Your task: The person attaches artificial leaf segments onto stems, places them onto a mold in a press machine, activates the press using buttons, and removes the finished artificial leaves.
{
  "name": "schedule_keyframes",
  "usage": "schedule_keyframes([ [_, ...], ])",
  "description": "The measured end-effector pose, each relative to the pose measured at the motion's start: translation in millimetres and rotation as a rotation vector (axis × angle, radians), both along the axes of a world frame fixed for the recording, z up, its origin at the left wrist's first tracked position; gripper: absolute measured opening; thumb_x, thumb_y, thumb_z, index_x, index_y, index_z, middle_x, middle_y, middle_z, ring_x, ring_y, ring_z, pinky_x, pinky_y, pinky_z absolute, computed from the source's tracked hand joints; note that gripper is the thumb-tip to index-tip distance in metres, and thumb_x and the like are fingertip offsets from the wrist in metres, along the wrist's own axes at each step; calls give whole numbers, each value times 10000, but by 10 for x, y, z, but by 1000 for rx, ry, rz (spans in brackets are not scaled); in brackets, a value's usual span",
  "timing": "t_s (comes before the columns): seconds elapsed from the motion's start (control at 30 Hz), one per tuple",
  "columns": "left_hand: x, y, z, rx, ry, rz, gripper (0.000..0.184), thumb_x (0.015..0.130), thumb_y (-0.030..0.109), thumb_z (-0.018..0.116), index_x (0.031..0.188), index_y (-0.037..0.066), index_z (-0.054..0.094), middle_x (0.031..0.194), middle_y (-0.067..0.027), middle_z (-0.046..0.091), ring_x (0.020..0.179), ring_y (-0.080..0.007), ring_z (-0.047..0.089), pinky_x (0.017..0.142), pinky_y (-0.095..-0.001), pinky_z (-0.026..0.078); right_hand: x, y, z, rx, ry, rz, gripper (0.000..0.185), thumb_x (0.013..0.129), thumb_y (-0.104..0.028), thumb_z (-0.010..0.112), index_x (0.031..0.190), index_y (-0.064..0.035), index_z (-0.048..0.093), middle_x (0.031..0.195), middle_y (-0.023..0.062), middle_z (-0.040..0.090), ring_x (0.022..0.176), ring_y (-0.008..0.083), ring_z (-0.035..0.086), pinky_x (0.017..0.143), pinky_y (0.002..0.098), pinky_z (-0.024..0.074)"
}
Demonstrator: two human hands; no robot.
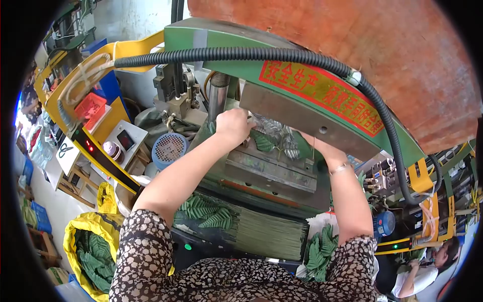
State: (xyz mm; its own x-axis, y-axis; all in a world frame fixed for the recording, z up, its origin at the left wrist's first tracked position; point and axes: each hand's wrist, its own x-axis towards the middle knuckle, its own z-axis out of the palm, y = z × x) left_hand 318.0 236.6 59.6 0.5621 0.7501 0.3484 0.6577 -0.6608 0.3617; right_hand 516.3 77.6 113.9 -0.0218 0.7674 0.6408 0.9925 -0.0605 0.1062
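Observation:
My left hand [234, 127] is closed at the left end of a metal mould [271, 168] in the press, its fingers curled; what they hold, if anything, is hidden. My right hand [318, 145] reaches in at the mould's right end, its fingers mostly hidden by the press's upper plate [307, 118]. Between the hands, a green artificial leaf [264, 141] lies on the mould beside its shiny leaf-shaped metal surface [290, 143]. Nearer me, green fern leaves [206, 211] and a bundle of thin green stems [271, 232] rest on a dark surface.
A yellow sack [75, 229] of green leaves stands at lower left, and more leaves [321, 251] lie by my right elbow. Yellow sensor bars [108, 163] flank the press. A blue perforated drum [170, 150] sits left of it. Another person [422, 272] sits at far right.

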Motion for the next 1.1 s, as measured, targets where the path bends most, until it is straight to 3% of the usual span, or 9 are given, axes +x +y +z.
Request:
schedule_keyframes([
  [0.27, 93, 194, -222, 70, -19, -198, 328, 801, 368, 743, 1015, 121, 711, 978, -124, 691, 943, -308, 675, 768, -411, 545, 224, 1113, -429, 133, 111, -96, 238, 905, -257, 698, 1038, -59, 683, 966, 93, 701, 885, 191, 649, 798, 343, 507],
  [0.37, 376, 283, -317, 328, -337, -365, 217, 878, 257, 622, 1031, 114, 682, 1003, -93, 683, 946, -302, 652, 745, -423, 528, 297, 1151, -473, 153, 143, -99, 234, 903, -253, 701, 1038, -63, 684, 962, 85, 699, 879, 183, 645, 790, 337, 505],
  [0.5, 532, 222, -69, 339, -553, -511, 235, 883, 222, 603, 1074, 99, 661, 1012, -87, 676, 926, -298, 643, 766, -433, 513, 574, 870, -439, 217, 166, -147, 228, 900, -247, 705, 1039, -68, 687, 957, 74, 697, 870, 173, 640, 779, 331, 503],
  [0.57, 422, 147, 111, 108, -194, -528, 505, 904, 277, 680, 1350, 107, 517, 1379, -112, 528, 1260, -262, 490, 1055, -420, 409, 756, 730, -411, 268, 175, -194, 225, 899, -244, 707, 1039, -70, 688, 954, 69, 696, 865, 167, 637, 774, 327, 502],
  [0.77, 427, 188, -39, -42, -477, -662, 539, 905, 297, 679, 1378, 116, 493, 1399, -105, 508, 1276, -268, 477, 1071, -430, 396, 1088, 700, -445, 303, 195, -280, 217, 895, -236, 714, 1040, -77, 691, 946, 52, 693, 852, 152, 630, 758, 317, 499],
  [0.87, 375, 182, 72, 91, -232, -549, 533, 919, 312, 656, 1386, 119, 485, 1408, -107, 502, 1283, -274, 475, 1071, -437, 396, 1112, 813, -517, 268, 204, -288, 213, 892, -231, 717, 1041, -80, 693, 942, 44, 692, 845, 144, 626, 750, 312, 497],
  [1.0, 399, 237, -72, 190, -287, -551, 522, 927, 314, 638, 1386, 119, 483, 1420, -110, 491, 1291, -280, 468, 1075, -441, 394, 1119, 879, -577, 245, 218, -294, 209, 890, -226, 721, 1041, -85, 695, 937, 33, 690, 837, 133, 621, 739, 305, 495],
  [1.07, 428, 254, -138, 252, -620, -505, 316, 929, 273, 581, 1177, 84, 627, 1137, -125, 649, 1087, -302, 594, 907, -413, 475, 1104, 861, -592, 226, 223, -289, 207, 888, -223, 723, 1042, -87, 697, 934, 28, 689, 832, 128, 618, 734, 301, 494],
  [1.1, 367, 249, -135, 249, -623, -510, 316, 929, 273, 581, 1177, 84, 627, 1137, -125, 649, 1087, -302, 594, 907, -413, 475, 1092, 850, -593, 218, 224, -283, 206, 887, -222, 724, 1042, -88, 697, 933, 25, 689, 830, 126, 617, 731, 300, 493],
])
